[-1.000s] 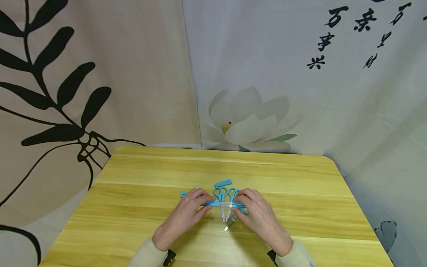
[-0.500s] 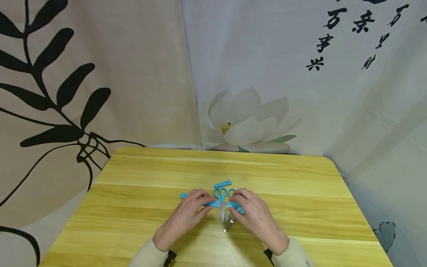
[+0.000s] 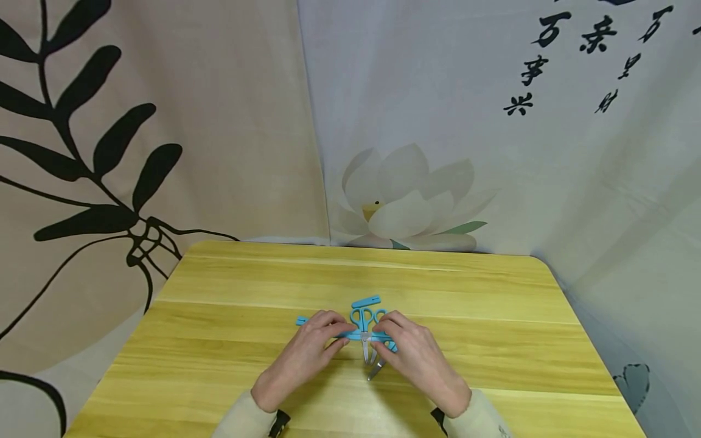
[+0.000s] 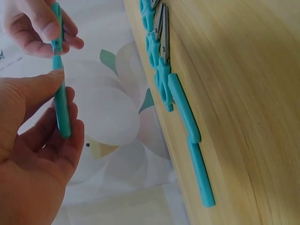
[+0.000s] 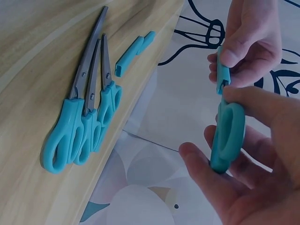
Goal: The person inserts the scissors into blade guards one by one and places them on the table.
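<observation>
Above the table, my left hand (image 3: 306,353) pinches a blue cap (image 4: 62,105) between thumb and fingers. My right hand (image 3: 424,359) holds a pair of scissors by its blue handles (image 5: 229,133). The blades of those scissors are almost wholly inside the cap, with only a short bit of metal showing at its mouth in the right wrist view. Below the hands lie three more scissors with bare blades: a large pair (image 5: 65,131), a middle pair (image 5: 89,126) and another (image 5: 108,101).
Two loose blue caps lie on the wooden table (image 3: 246,274), one (image 3: 366,301) behind the scissors and the other (image 3: 301,320) just left of my left hand. A printed curtain (image 3: 246,121) hangs behind the table's far edge.
My right hand has moved left toward my left hand, bringing the held scissors in. The bare metal between handles and cap has shortened. My left hand has hardly moved.
</observation>
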A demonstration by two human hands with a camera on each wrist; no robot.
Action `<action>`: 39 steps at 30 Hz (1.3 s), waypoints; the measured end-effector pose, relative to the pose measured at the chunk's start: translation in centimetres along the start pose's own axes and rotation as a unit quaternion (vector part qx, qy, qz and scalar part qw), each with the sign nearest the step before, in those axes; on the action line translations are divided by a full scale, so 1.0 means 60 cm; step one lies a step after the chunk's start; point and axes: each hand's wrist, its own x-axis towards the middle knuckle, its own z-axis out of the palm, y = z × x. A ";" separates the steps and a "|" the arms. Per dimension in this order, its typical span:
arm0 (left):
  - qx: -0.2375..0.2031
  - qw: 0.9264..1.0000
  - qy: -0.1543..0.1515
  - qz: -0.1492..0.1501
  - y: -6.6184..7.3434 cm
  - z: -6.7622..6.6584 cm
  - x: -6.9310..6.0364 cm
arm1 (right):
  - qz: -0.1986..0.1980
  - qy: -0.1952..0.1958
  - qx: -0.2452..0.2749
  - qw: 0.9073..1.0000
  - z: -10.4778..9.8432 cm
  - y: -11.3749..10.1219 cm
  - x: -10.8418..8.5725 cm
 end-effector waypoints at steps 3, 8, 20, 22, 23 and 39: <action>0.000 1.000 0.003 0.011 -0.001 0.000 0.000 | 0.001 -0.001 0.002 1.000 -0.001 -0.001 0.000; 0.003 0.999 0.014 0.033 -0.004 0.001 0.001 | -0.001 -0.001 0.004 1.000 0.000 -0.001 0.003; 0.010 0.999 0.013 0.038 -0.003 -0.001 0.008 | -0.018 -0.001 0.017 1.000 -0.002 0.004 0.009; 0.008 0.999 0.009 0.035 -0.003 -0.002 0.009 | -0.021 0.000 0.016 1.000 -0.002 0.004 0.010; 0.008 0.999 0.009 0.035 -0.003 -0.002 0.009 | -0.022 0.000 0.016 1.000 -0.002 0.004 0.010; 0.006 0.998 -0.008 0.055 -0.003 -0.010 0.008 | -0.024 -0.009 0.039 0.999 -0.001 0.006 0.013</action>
